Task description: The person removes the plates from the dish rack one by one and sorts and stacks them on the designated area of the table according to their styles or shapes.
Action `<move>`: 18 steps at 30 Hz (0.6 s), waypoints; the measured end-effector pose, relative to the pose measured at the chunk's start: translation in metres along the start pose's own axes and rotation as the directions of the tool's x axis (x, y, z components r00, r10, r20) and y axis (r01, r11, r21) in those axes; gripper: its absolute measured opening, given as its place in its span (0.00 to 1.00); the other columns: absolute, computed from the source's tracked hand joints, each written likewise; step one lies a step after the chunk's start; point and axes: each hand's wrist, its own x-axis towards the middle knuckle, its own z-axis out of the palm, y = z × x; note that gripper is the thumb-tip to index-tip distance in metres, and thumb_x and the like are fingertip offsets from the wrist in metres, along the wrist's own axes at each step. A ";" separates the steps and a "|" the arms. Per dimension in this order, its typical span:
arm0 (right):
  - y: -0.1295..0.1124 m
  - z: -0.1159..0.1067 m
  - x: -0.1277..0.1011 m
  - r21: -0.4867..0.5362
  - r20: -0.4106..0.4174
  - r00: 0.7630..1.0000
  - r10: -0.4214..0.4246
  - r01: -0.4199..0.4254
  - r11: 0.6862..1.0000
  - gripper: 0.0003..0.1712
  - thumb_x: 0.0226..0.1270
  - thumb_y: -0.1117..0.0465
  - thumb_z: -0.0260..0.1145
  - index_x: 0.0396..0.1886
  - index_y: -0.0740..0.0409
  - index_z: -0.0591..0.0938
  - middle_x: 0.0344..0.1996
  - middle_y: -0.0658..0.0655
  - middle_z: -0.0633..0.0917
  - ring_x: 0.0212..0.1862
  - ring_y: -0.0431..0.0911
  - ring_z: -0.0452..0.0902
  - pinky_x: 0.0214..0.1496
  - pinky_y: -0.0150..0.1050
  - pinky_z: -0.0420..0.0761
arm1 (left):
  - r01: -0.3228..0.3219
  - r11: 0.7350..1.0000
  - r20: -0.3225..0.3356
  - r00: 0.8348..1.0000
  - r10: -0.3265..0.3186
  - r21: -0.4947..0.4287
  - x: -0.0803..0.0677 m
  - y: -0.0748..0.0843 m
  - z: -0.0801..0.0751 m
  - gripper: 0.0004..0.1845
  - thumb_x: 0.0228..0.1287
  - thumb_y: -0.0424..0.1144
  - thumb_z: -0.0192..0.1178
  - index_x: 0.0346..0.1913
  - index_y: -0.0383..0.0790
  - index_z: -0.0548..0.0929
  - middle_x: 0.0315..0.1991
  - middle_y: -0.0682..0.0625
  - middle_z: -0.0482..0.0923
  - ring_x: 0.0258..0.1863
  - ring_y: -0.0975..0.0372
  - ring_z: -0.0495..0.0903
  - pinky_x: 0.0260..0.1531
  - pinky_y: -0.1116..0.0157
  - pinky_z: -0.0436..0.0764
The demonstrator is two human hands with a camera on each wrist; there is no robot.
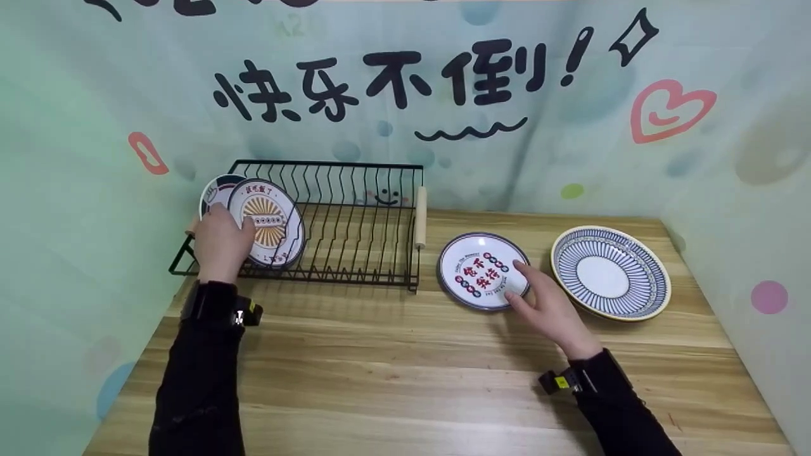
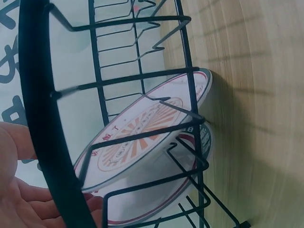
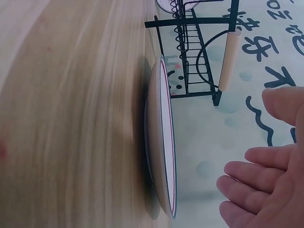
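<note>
A black wire dish rack (image 1: 355, 278) with pale wooden handles stands at the back left. Two white plates lean in its left end; the front plate (image 1: 266, 221) bears an orange sunburst, and the rear plate (image 1: 218, 187) is partly hidden. My left hand (image 1: 222, 244) is at their left edge, its fingertips by the rims; in the left wrist view a gap shows between the thumb (image 2: 19, 140) and the sunburst plate. Right of the rack, a white plate (image 1: 472, 269) with red lettering lies on the table. My right hand (image 1: 551, 307) hovers at its right rim, thumb and fingers spread.
A larger blue-patterned bowl (image 1: 659, 291) with a yellowish rim sits to the right of the lettered plate. The wood-grain table (image 1: 393, 380) extends toward me. Printed pale cloth (image 1: 557, 164) walls the back and both sides.
</note>
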 end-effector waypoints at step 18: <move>-0.006 0.004 0.000 -0.001 0.056 0.998 -0.024 0.024 1.000 0.38 0.66 0.57 0.69 0.70 0.69 0.67 0.64 0.71 0.73 0.66 0.64 0.66 0.71 0.56 0.63 | 0.042 0.999 0.097 0.994 -0.044 0.019 0.006 -0.010 0.003 0.19 0.70 0.35 0.50 0.48 0.15 0.72 0.42 0.23 0.76 0.41 0.33 0.77 0.37 0.40 0.77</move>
